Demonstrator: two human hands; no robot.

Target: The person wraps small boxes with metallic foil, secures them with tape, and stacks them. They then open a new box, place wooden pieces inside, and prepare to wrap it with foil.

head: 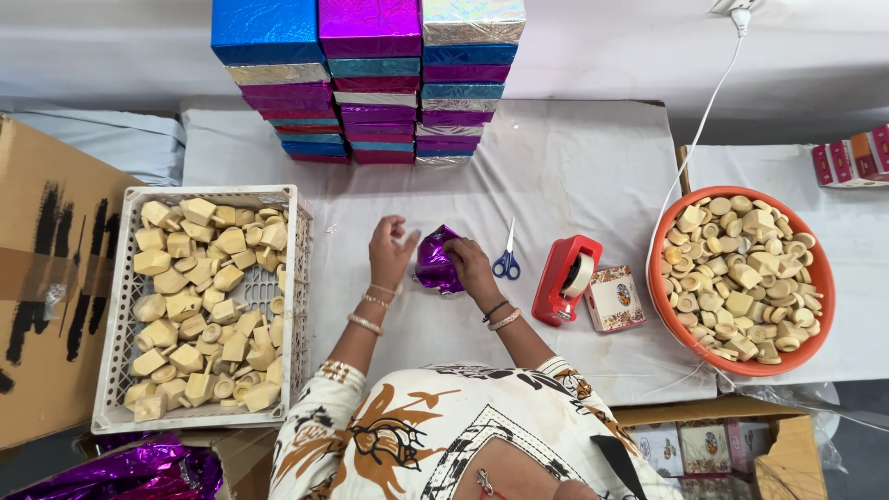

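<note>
A: Our right hand [470, 264] presses down on the crinkled purple foil-wrapped bundle [435, 262], mid-table on the white cloth [574, 176].

B: And our left hand [389, 252] hovers beside it, fingers loosely curled, holding nothing. We'd best pin the fold flat before we reach for the red tape dispenser [567, 280].

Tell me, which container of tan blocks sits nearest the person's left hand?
The white slatted plastic crate, rectangular, beside the left hand; the round orange plastic basin lies far off past the right hand.
</note>
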